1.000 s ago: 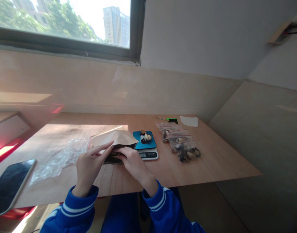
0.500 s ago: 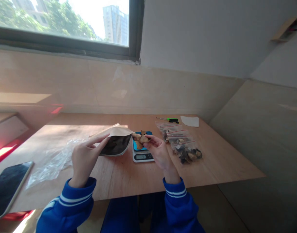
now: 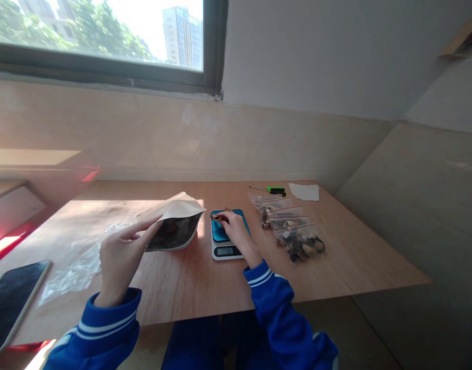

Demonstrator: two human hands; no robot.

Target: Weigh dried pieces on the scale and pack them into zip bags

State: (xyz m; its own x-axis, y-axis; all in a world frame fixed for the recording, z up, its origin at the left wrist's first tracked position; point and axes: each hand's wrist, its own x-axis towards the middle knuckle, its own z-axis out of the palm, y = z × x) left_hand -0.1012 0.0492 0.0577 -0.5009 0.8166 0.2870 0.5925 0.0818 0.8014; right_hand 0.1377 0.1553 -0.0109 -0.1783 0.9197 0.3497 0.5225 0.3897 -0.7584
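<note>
My left hand (image 3: 124, 254) pinches the near-left edge of a paper pouch (image 3: 182, 206), whose dark lined mouth gapes toward me. Right of it, a small digital kitchen scale (image 3: 225, 252) with a blue top lies on the table; its display is lit but too small to read. Over the blue top, my right hand (image 3: 236, 231) is closed on brown dried pieces (image 3: 219, 218) that look like dried mushroom or peel. The fingers partly cover them, and whether they rest on the scale I cannot tell.
Several zip bags (image 3: 297, 234) of dark dried pieces overlap to the right. Behind them lie a green-and-black screwdriver (image 3: 274, 190) and a white paper (image 3: 304, 192). Crumpled clear plastic (image 3: 74, 267) and a phone (image 3: 16, 298) are on the left. A wall and window stand behind.
My right hand has moved from beside the pouch's mouth down and slightly left over the scale with the dried pieces. My left hand and the pouch have shifted left.
</note>
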